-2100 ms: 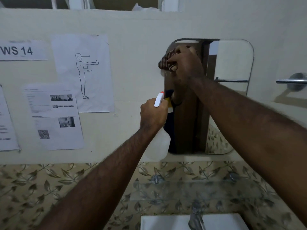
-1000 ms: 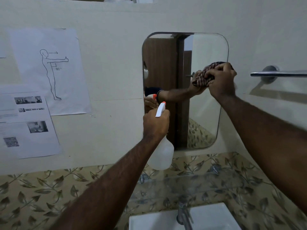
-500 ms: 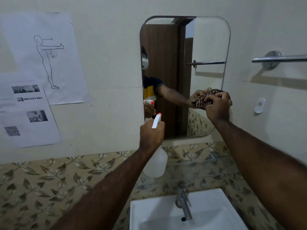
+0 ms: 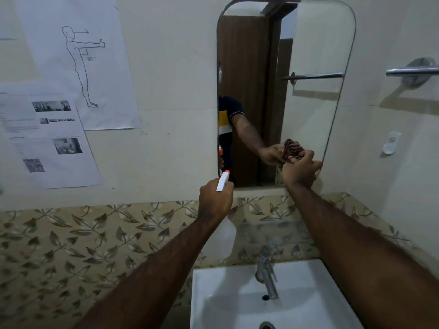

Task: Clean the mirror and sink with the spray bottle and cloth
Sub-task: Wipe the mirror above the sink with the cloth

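Note:
A tall mirror with rounded corners hangs on the cream wall above a white sink. My right hand presses a bunched dark striped cloth against the mirror's lower right part; the cloth is mostly hidden behind my fingers and shows in the reflection. My left hand grips the neck of a clear spray bottle with a white, orange-tipped nozzle, held upright below the mirror's lower left corner.
A chrome tap rises from the sink's back rim, under a glass shelf on the leaf-patterned tiles. A towel bar juts from the right wall. Paper sheets are stuck on the wall at left.
My right hand has wiped the cloth from the mirror's top left across to the right edge, then down to the lower right. The view has tilted down, showing more sink. The bottle hand stayed put.

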